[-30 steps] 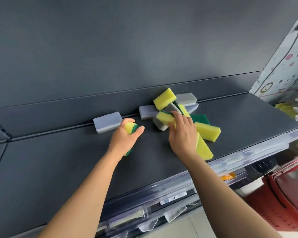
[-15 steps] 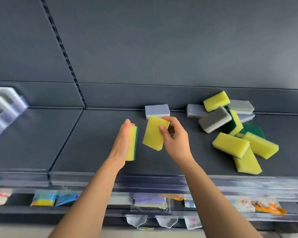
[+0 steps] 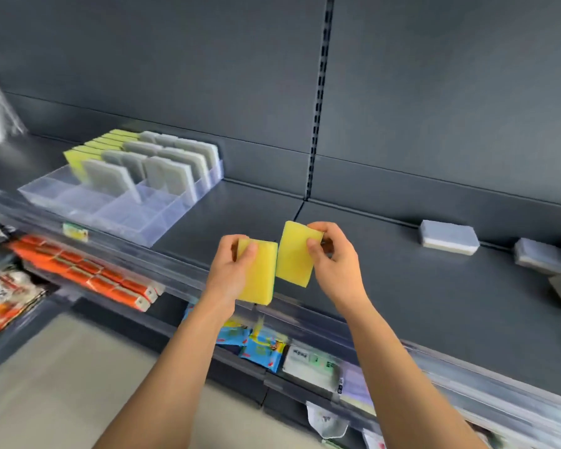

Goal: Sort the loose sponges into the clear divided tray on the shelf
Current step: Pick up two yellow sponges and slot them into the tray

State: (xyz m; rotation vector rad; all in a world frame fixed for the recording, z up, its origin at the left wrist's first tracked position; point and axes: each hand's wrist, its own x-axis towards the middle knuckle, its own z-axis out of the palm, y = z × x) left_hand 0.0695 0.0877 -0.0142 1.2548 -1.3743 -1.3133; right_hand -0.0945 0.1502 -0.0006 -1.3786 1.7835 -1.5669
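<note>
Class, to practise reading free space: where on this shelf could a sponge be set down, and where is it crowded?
Free: front compartments of the clear tray, before the standing sponges; the bare shelf between tray and lone grey sponge. Crowded: the tray's rear rows; the loose pile at the right edge.

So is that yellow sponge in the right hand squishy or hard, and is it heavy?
Probably light: the right hand pinches the yellow sponge by its upper end only. Likely squishy, since it looks like foam. Unlikely to roll, being a flat block.

The head view looks forward and down from close above at the dark shelf (image 3: 434, 303), tilted leftward.
</note>
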